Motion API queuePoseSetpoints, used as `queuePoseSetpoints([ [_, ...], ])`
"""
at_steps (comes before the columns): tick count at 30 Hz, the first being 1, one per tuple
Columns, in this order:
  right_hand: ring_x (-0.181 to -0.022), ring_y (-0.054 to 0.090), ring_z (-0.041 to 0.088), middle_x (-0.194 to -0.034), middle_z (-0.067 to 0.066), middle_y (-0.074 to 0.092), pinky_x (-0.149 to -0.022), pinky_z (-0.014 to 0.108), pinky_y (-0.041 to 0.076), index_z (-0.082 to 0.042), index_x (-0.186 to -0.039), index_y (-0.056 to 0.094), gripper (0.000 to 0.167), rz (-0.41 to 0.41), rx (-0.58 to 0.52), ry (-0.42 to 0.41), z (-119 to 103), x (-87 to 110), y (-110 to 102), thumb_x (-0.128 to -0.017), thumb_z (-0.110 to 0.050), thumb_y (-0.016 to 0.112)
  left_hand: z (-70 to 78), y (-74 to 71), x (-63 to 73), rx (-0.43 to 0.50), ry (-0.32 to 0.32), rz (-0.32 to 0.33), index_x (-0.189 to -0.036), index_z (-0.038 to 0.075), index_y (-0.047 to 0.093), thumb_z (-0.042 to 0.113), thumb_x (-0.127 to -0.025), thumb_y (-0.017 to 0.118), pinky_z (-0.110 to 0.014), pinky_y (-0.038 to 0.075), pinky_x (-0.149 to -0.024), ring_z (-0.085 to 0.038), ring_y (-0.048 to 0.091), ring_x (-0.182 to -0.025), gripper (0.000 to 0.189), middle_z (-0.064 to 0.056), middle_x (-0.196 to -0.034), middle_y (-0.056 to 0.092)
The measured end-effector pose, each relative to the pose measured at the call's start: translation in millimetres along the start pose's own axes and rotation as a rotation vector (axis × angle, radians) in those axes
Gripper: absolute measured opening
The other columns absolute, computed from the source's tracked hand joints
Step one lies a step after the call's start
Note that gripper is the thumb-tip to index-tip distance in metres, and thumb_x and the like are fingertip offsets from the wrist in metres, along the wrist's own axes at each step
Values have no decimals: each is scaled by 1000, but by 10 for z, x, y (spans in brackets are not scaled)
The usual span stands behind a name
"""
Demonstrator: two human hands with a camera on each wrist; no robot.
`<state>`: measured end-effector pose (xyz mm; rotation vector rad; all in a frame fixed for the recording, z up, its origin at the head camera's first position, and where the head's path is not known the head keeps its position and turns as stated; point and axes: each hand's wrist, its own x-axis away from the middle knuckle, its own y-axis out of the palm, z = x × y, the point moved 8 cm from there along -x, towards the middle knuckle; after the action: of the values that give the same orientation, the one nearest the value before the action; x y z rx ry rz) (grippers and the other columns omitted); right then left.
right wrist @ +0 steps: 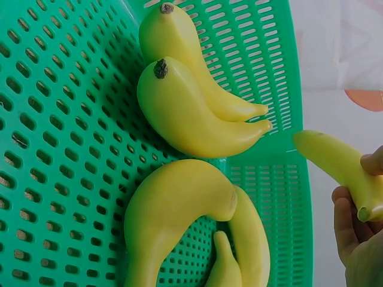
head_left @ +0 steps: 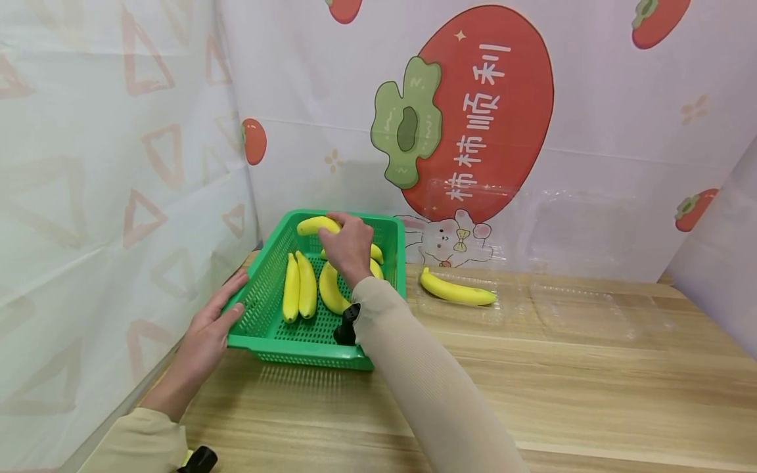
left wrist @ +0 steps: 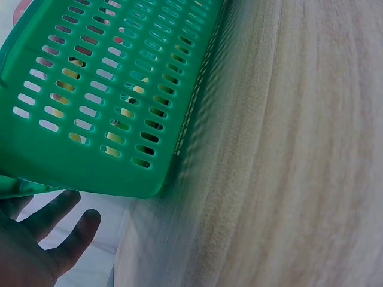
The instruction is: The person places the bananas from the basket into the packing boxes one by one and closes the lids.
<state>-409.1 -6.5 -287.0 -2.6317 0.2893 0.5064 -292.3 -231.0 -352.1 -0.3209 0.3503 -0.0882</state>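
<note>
My right hand [head_left: 350, 248] pinches a yellow banana [head_left: 313, 226] between thumb and fingers, above the far part of a green perforated basket [head_left: 313, 348]. The right wrist view shows this held banana [right wrist: 335, 162] beside the basket's rim. Inside the basket lie several more bananas; a pair [head_left: 299, 287] rests side by side on the left, and a curved banana [head_left: 331, 289] lies near the middle. My right hand and sleeve cover others partly. At the basket's left side my left hand [head_left: 207, 325] touches the rim, its fingers [left wrist: 78, 233] extended and spread.
Right of the basket, another banana [head_left: 458, 290] lies in a clear plastic container [head_left: 426, 305] with its lid raised. A second clear open container [head_left: 591, 309] stands farther right. A printed sheet [head_left: 331, 79] hangs behind the wooden table [head_left: 568, 401], and a pale sheet [head_left: 89, 230] hangs at left.
</note>
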Motion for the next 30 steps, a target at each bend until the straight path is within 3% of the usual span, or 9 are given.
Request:
queuePoseSetpoints([
  [8, -59, 57, 14, -124, 11, 77, -54, 24, 45, -14, -135, 75, 35, -13, -20, 18, 18, 11, 7, -101, -15, 68, -14, 4, 6, -16, -30, -12, -168, 5, 29, 16, -116, 38, 5, 18, -103, -33, 6, -166, 54, -11, -180, 15],
  [30, -60, 56, 12, -124, 11, 78, -56, 24, 45, -16, -138, 73, 37, -8, -56, 25, 11, 14, -31, -101, -15, 68, -12, 2, 10, -26, -9, -4, -167, 4, 30, 17, -116, 39, 5, 19, -104, -34, 8, -165, 53, -14, -179, 16],
])
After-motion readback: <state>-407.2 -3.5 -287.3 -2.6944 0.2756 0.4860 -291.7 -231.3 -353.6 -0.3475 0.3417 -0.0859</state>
